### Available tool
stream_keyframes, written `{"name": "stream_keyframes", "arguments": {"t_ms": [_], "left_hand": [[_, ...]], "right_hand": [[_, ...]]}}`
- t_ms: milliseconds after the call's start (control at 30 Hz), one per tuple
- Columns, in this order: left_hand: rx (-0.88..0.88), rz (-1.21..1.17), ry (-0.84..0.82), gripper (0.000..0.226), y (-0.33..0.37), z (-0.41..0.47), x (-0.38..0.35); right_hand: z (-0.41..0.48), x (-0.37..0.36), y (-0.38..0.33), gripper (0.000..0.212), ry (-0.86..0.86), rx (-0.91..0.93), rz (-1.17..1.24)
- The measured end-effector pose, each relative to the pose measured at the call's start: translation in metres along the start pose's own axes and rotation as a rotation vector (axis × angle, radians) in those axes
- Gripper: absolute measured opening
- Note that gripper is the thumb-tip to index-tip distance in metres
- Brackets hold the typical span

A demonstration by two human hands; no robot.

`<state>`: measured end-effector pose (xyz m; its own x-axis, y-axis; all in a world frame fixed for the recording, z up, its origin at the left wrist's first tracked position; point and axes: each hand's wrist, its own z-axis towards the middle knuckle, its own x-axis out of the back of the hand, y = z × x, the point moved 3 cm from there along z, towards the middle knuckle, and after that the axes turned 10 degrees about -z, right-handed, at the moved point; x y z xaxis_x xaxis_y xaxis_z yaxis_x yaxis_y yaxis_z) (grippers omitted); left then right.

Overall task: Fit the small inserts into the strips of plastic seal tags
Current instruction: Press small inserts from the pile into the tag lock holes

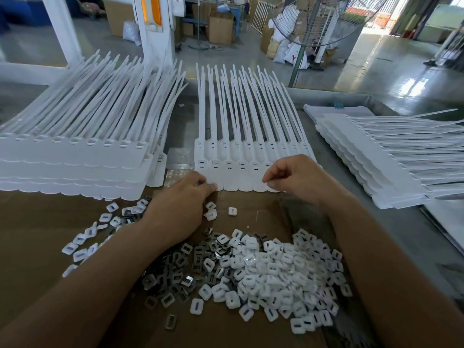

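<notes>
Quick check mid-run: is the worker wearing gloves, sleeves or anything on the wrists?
No gloves: the left hand and right hand are both bare. No rings, watch or bands show. The left forearm and right forearm are uncovered to the frame edge; no sleeve in view.

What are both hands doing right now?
Left hand: fingers press the near edge of the seal tag strip.
Right hand: fingers pinched over that strip; holding anything cannot be told.

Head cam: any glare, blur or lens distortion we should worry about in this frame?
Head view: strong daylight glare on the polished floor upper right; head view: wide-angle bowing curves the left tag stack; head view: background fan is soft, while the insert pile and middle strip are evenly lit and sharp.
</notes>
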<state>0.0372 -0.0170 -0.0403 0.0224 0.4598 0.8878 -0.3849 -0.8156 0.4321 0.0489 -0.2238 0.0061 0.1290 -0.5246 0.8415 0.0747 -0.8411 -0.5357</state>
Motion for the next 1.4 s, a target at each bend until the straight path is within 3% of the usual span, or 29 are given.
{"name": "stream_keyframes", "arguments": {"t_ms": [300, 967, 1400], "left_hand": [[-0.021, 0.001, -0.007, 0.051, -0.001, -0.003, 0.001], [-0.026, 0.003, 0.0, 0.051, -0.001, -0.003, 0.002], [-0.015, 0.006, -0.003, 0.051, -0.001, -0.002, 0.002]], "right_hand": [[0.037, 0.004, 0.034, 0.017, 0.301, -0.164, 0.076], [0.048, 0.003, 0.047, 0.032, 0.317, -0.233, 0.012], [0.052, 0.009, 0.045, 0.019, 0.276, -0.335, 0.09]]}}
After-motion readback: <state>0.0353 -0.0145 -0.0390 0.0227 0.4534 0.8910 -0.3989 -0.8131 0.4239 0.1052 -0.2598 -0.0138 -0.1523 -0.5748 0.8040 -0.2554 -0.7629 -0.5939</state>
